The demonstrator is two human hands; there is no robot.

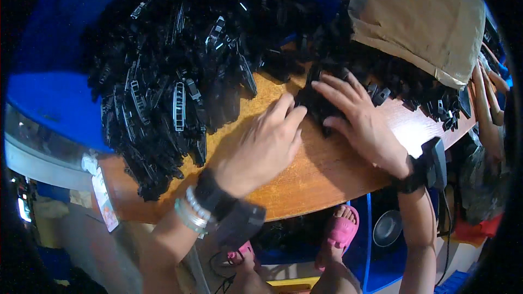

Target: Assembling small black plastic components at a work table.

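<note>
A large heap of black plastic parts (180, 106), some long and ladder-ribbed, covers the left and far side of the wooden table (305, 179). My left hand (264, 144) is over the middle of the table, its fingers curled in and pressed together at the edge of a smaller dark cluster (321, 106). What those fingers pinch is too dark to make out. Across that same cluster lies my right hand (357, 111), palm down, fingers stretched out and apart, touching the black pieces. Their exact shapes under the hand are hidden.
A brown cardboard sheet (417, 22) covers more black parts at the far right. Another person's arm (490, 95) shows at the right edge. Blue sheeting (52, 103) lies left of the heap. Below the table's curved front edge are my feet in pink sandals (343, 228).
</note>
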